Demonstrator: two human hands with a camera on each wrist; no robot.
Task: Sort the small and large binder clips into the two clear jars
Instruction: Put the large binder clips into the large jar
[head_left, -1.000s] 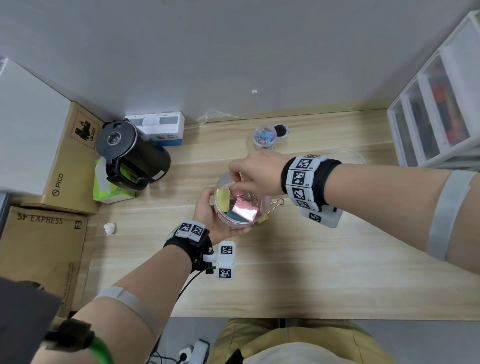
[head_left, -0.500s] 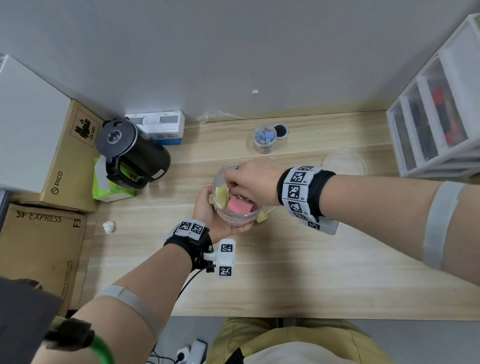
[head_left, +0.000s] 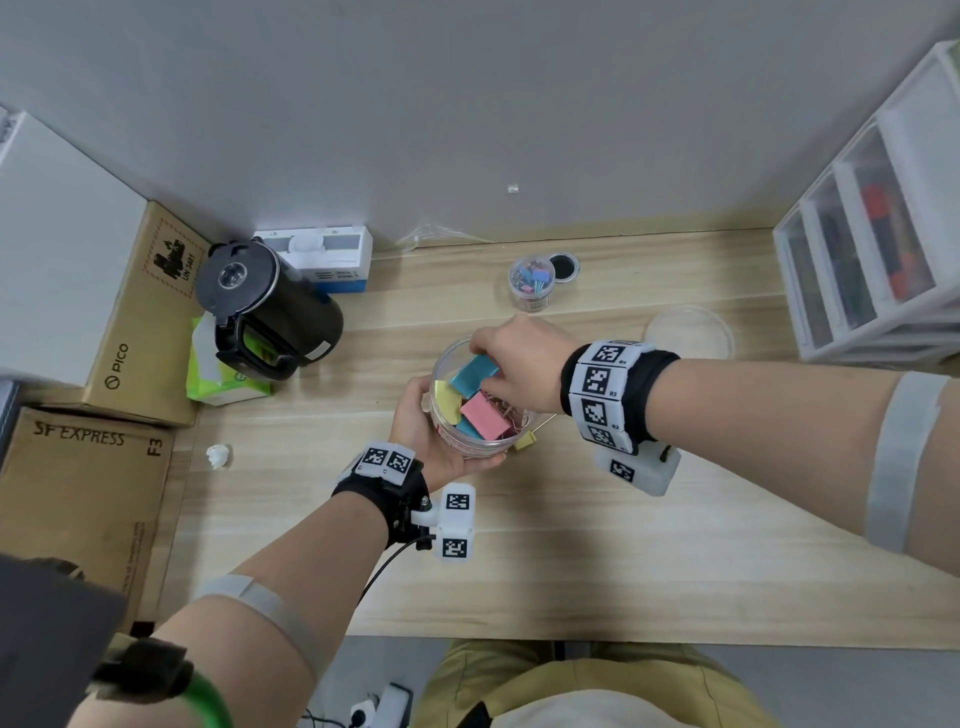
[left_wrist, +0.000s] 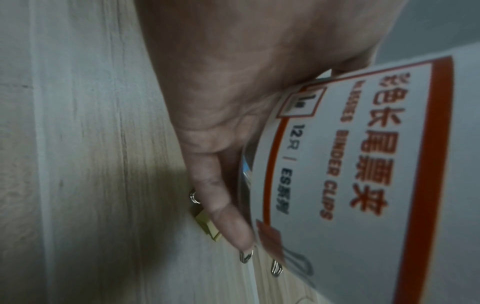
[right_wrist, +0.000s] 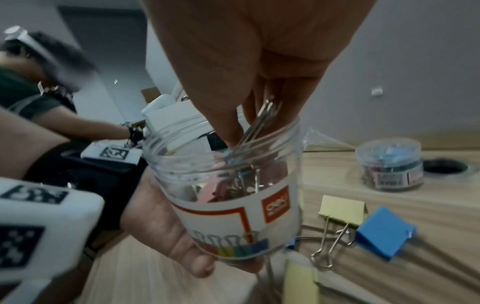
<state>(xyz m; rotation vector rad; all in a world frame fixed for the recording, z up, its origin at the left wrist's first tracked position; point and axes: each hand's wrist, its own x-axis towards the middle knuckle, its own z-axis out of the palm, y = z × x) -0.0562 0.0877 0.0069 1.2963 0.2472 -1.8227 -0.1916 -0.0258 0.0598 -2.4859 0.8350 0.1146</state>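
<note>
My left hand (head_left: 418, 434) grips the large clear jar (head_left: 470, 441) from the near side, and its fingers (left_wrist: 228, 207) curl round the labelled wall. Inside lie several large clips, among them a pink one (head_left: 485, 414) and a yellow one (head_left: 449, 400). My right hand (head_left: 483, 358) is at the jar's mouth and pinches a large blue binder clip (head_left: 472, 375) by its wire handles (right_wrist: 255, 125). A small clear jar (head_left: 530, 285) of small clips stands behind. On the table by the large jar lie loose yellow (right_wrist: 342, 207) and blue (right_wrist: 384, 232) large clips.
A black lid (head_left: 563, 267) lies beside the small jar and a clear lid (head_left: 688, 332) to the right. A black kettle (head_left: 270, 312) and cardboard boxes (head_left: 78, 499) stand at the left, white drawers (head_left: 872, 249) at the right. Another yellow clip (right_wrist: 301, 281) lies near.
My right hand has dipped into the jar and come back to its far rim. A blue clip now shows under its fingers. The left hand still holds the jar.
</note>
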